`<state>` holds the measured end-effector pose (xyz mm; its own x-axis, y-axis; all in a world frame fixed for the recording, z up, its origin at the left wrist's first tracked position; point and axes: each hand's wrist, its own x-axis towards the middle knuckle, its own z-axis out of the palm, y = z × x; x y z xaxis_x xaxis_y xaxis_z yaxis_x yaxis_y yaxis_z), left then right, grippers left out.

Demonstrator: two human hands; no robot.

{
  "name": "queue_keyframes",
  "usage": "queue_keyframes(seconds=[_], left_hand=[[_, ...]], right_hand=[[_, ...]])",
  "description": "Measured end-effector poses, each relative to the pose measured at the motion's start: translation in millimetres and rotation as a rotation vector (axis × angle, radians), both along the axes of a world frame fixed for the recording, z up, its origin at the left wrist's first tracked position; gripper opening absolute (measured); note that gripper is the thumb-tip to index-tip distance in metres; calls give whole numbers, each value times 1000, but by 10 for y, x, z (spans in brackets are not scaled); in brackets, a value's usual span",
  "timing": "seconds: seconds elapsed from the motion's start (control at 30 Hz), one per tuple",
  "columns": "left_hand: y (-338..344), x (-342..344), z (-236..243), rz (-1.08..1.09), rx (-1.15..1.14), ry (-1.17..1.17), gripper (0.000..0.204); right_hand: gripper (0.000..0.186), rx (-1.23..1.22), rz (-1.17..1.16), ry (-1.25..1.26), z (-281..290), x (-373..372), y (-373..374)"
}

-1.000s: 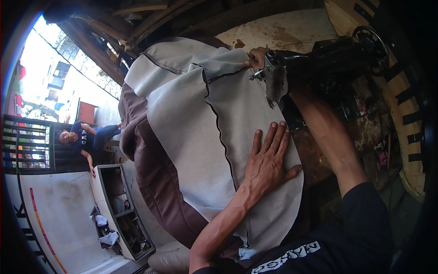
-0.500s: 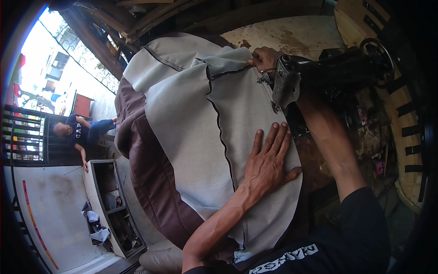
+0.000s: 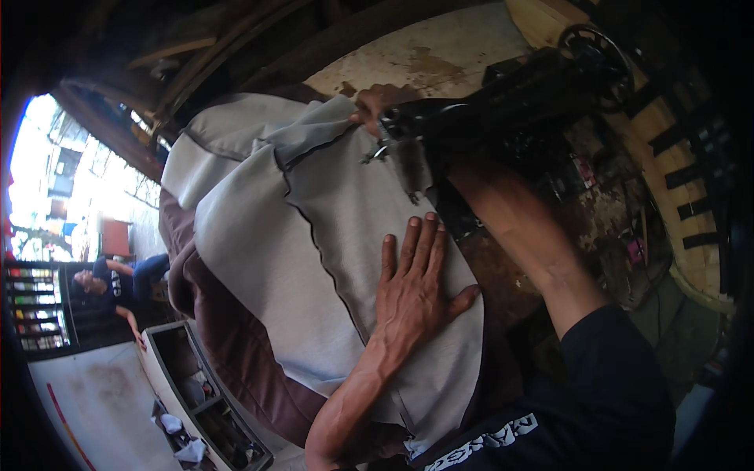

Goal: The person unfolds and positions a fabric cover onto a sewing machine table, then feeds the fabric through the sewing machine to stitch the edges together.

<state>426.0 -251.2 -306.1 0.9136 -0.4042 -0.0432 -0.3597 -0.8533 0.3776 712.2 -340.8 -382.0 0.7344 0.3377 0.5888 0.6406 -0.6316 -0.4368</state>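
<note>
The left hand [image 3: 412, 286] lies flat and palm down on the grey cloth [image 3: 330, 228], fingers spread and pointing toward the sewing machine [image 3: 503, 102]; its grip is wide, holding nothing, only pressing the cloth to the counter [image 3: 503, 275]. The right hand [image 3: 373, 102] reaches past the far side of the machine head, and its fingers pinch the cloth's far edge just beside the needle area [image 3: 385, 145]; the hand is partly hidden behind the machine, so only the fingertips on the cloth can be confirmed. The grey cloth carries a dark piped seam [image 3: 326, 251] running from near the needle toward the left wrist, and it drapes over the counter's left edge on top of brown fabric [image 3: 236, 345]. The machine is black, with its handwheel [image 3: 601, 51] at the far right. The counter surface shows worn and stained. At the lower left, well apart, stands a metal shelf unit [image 3: 196, 392], and a seated person [image 3: 118, 282] is near a railing [image 3: 35, 306].
</note>
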Motion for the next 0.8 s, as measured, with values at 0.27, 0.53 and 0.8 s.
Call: queue_keyframes(seconds=[0.27, 0.53, 0.8], left_hand=[[-80, 9, 77, 17, -10, 2, 103], [-22, 87, 16, 19, 16, -26, 106], [-8, 218, 48, -2, 24, -4, 109]], right_hand=[[38, -76, 19, 102, 320, -243, -107], [38, -122, -91, 303, 409, -141, 94], [30, -99, -109, 262, 291, 31, 189]])
